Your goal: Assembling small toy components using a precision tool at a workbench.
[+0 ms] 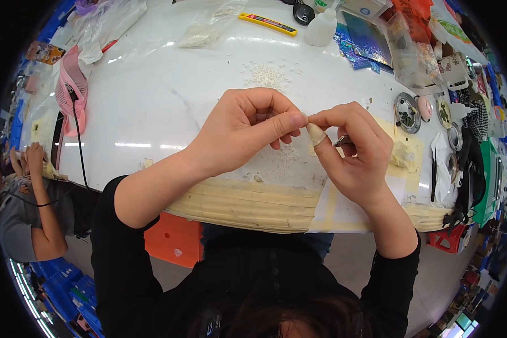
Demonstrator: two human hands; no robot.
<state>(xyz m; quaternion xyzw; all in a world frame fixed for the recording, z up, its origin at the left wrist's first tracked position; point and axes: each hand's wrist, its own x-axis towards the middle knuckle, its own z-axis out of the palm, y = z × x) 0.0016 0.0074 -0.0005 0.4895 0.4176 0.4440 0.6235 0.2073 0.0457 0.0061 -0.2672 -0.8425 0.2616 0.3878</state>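
My left hand [253, 127] and my right hand [357, 152] meet above the white table, thumbs and forefingers pinched together. Whatever lies between the fingertips is too small to make out. A pale yellowish cover wraps the tip of my right thumb. Tucked in the curled fingers of that hand is a small dark metal tool [342, 141], mostly hidden by the fingers. Behind my hands a loose heap of tiny white pieces [267, 76] is spread on the table. More white bits [281, 160] are scattered beneath them.
Masking tape [248, 205] covers the table's near edge. Round tins [408, 112] with small dark pieces stand at right. A squeeze bottle [321, 27] and a yellow cutter knife [267, 24] lie far back. At left are a pink mesh pouch [72, 84] with a cable and another person [36, 208].
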